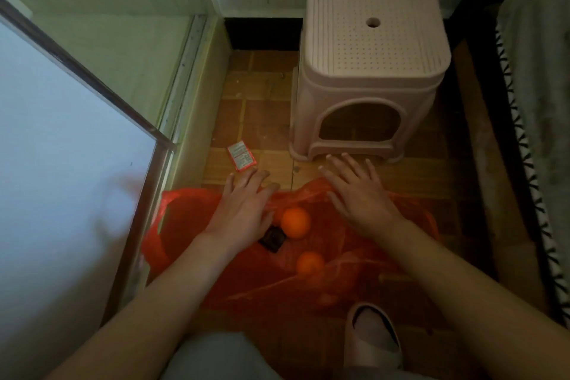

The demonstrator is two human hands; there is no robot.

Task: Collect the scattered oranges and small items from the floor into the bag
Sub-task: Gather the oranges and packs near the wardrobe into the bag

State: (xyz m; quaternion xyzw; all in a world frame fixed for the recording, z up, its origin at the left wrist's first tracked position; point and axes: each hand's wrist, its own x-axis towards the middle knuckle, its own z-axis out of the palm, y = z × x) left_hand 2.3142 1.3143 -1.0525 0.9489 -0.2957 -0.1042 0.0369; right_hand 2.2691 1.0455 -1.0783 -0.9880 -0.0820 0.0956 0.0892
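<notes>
1. You are crouching over a floor of brown and tan tiles, in a narrow strip between a pale green wall with a glass panel on your left and a dark-edged bed with a patterned trim on your right.
2. A red plastic bag is lying spread on the tiles in front of you.
3. One orange is sitting at the bag's mouth, and a second orange is showing just nearer to you, seemingly through the thin plastic.
4. A small dark item is lying just beside the first orange, partly under your left wrist.
5. A small red-and-white packet is lying on the bare tiles past the bag, near the left wall.
6. Your left hand is reaching forward over the bag, its grip slack, fingers straight and holding nothing.
7. Your right hand is hovering over the bag's far edge, fingers spread, grip likewise loose.
8. A pale pink plastic stool is standing just beyond your fingertips, against the far wall.
9. A light slipper is showing at the bottom.
</notes>
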